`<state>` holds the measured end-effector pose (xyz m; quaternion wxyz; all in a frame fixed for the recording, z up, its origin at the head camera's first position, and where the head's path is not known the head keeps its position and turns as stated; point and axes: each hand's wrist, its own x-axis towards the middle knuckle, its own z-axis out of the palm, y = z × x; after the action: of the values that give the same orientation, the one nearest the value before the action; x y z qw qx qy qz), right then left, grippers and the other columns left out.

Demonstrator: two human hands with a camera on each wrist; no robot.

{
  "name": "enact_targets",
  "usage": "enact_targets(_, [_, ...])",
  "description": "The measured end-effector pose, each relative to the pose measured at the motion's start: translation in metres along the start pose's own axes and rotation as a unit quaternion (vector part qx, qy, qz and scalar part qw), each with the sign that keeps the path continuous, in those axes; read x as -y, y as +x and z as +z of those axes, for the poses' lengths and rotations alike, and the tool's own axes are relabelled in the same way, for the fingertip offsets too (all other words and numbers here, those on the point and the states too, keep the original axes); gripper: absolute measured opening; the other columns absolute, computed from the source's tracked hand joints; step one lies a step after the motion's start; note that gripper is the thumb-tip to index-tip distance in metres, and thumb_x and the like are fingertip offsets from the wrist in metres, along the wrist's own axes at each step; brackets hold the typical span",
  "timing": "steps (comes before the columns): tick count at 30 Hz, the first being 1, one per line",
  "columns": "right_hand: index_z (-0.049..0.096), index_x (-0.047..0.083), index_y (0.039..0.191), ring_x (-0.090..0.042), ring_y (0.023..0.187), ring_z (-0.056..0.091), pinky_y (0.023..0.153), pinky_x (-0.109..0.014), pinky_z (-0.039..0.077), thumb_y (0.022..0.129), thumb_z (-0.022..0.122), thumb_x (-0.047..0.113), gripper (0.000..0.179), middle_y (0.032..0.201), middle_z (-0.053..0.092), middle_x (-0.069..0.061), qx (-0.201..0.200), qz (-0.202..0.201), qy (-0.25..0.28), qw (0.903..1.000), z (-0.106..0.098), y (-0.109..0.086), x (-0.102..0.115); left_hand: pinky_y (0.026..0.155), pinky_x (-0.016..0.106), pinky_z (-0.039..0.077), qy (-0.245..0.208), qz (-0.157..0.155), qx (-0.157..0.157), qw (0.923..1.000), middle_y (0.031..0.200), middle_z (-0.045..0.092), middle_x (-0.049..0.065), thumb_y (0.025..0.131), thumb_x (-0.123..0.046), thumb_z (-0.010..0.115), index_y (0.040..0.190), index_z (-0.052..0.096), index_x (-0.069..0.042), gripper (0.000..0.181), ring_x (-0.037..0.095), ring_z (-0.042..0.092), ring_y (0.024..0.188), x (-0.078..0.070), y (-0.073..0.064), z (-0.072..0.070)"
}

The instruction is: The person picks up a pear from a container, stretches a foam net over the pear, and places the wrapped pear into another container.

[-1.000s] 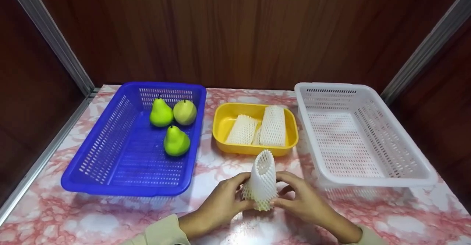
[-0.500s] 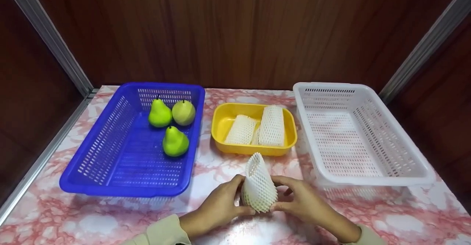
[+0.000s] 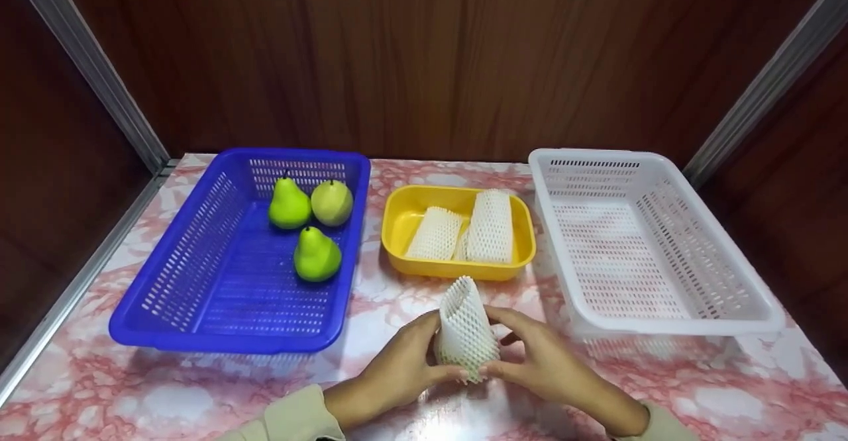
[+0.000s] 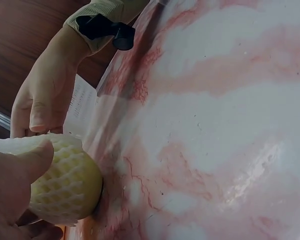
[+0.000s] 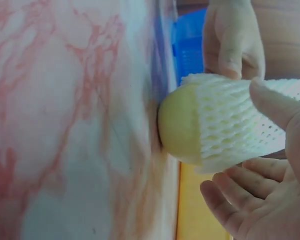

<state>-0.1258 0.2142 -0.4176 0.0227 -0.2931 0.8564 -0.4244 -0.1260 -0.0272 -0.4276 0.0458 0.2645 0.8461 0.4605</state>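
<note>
A white foam net sleeve stands upright over a pale yellow-green round fruit near the front of the table. The fruit's bare bottom shows below the net in both wrist views, close against the tabletop. My left hand grips the sleeve from the left, thumb at its lower front and fingers behind. From the right, my right hand holds it, thumb low on the net and fingers partly hidden behind. The sleeve's upper end rises open and slanted above both hands.
Three green pears, the front one nearest, sit in a blue basket at left. Foam net sleeves lie in a yellow tub behind my hands. A white basket stands at right. Wood panels enclose the table.
The sleeve has turned and shifted slightly left, and its flared lower edge now lies closer around the fruit. My hands stay at its sides, the left thumb moving inward across the front.
</note>
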Motion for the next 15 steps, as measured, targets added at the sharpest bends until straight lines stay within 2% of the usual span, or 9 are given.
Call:
enact_targets(7, [0.055, -0.001, 0.141, -0.024, 0.118, 0.061, 0.09, -0.042, 0.059, 0.084, 0.084, 0.019, 0.067, 0.134, 0.064, -0.014, 0.007, 0.007, 0.021, 0.9997, 0.0016, 0.0006, -0.0026, 0.107, 0.042, 0.048, -0.007, -0.011, 0.003, 0.9999, 0.132, 0.062, 0.008, 0.08, -0.027, 0.088, 0.139, 0.054, -0.003, 0.072, 0.021, 0.057, 0.122, 0.0009, 0.0019, 0.0024])
enact_targets(15, [0.055, 0.001, 0.139, -0.027, 0.112, 0.066, 0.093, -0.04, 0.058, 0.08, 0.085, 0.023, 0.07, 0.131, 0.066, -0.012, 0.026, 0.017, 0.029, 0.9991, 0.0026, 0.0007, -0.0058, 0.108, 0.043, 0.047, -0.004, -0.021, 0.02, 0.9996, 0.134, 0.062, 0.011, 0.077, -0.027, 0.09, 0.143, 0.05, -0.002, 0.082, 0.024, 0.059, 0.123, 0.0022, 0.004, 0.0029])
